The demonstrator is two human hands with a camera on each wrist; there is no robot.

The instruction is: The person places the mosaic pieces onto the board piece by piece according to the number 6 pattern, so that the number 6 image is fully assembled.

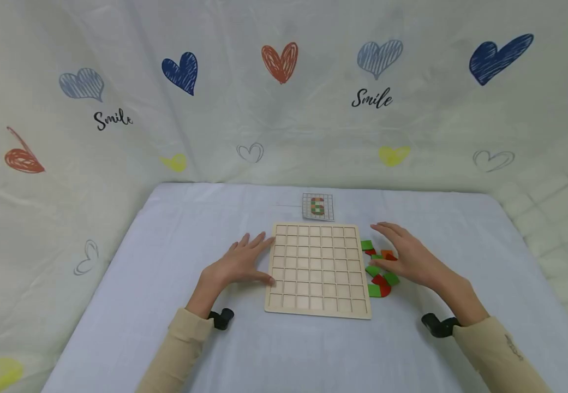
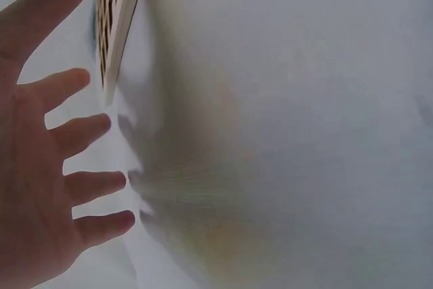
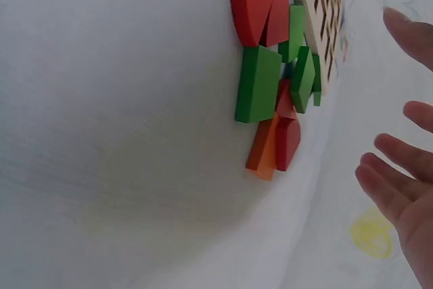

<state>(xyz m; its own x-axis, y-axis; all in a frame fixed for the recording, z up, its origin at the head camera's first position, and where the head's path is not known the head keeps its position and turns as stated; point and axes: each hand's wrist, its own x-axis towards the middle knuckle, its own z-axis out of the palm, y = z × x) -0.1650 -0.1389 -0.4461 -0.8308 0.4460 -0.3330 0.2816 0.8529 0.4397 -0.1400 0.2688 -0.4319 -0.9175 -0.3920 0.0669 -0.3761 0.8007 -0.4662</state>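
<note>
Though cursive, legible "Smile" twice beyond board.

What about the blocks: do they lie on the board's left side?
No, in the head view the blocks lie along the right edge of the board, near the right hand.

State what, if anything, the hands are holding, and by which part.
Nothing is held: the left hand is spread at the wooden board, the right hand open near the colored blocks.
</note>
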